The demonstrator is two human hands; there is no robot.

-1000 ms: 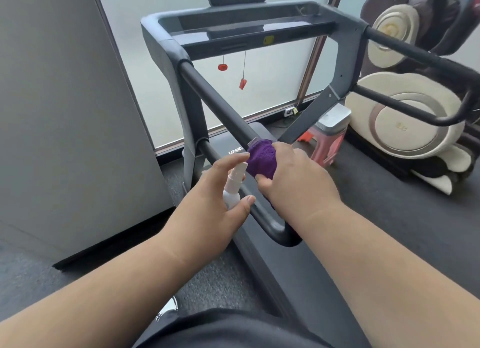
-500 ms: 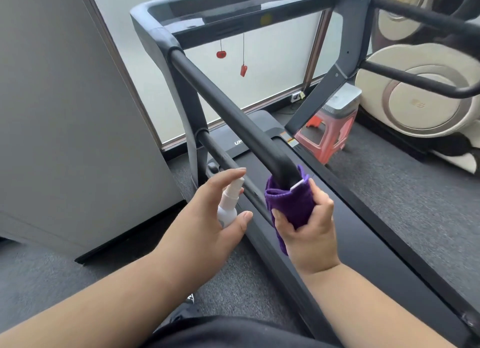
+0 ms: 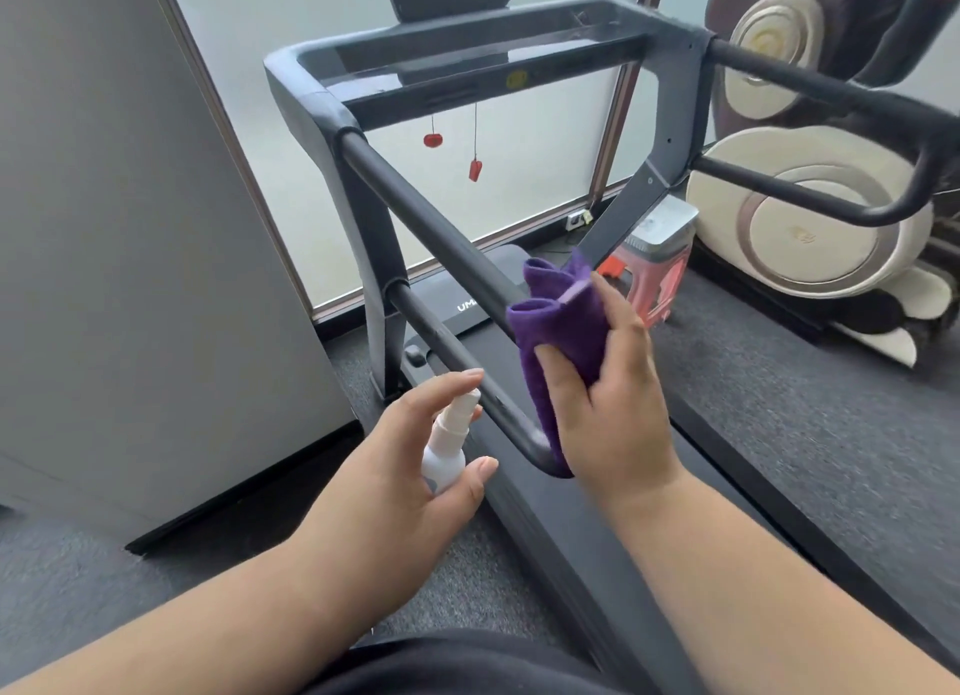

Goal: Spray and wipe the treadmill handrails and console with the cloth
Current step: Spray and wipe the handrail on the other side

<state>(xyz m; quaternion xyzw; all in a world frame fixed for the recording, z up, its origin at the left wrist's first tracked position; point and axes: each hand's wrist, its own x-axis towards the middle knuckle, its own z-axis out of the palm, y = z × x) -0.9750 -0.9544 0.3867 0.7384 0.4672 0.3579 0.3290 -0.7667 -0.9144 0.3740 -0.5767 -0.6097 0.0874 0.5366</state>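
A dark treadmill stands ahead, its left handrail (image 3: 431, 227) sloping down toward me and looping back at the near end. My right hand (image 3: 602, 398) grips a purple cloth (image 3: 556, 325) wrapped around the rail just above that bend. My left hand (image 3: 415, 460) holds a small white spray bottle (image 3: 447, 445) beside the lower rail, index finger on top of the nozzle. The right handrail (image 3: 831, 91) runs along the upper right. The console (image 3: 467, 65) spans the top, with a dark screen above it.
A grey partition panel (image 3: 130, 253) stands close on the left. A pink plastic stool (image 3: 660, 268) and a cream massage chair (image 3: 810, 227) sit to the right of the treadmill. Two red safety clips (image 3: 475, 167) hang from the console. Frosted windows are behind.
My right hand with the cloth has slid along the left handrail near its end bend. The view tilted down and then back up. My left hand keeps hold of the bottle.
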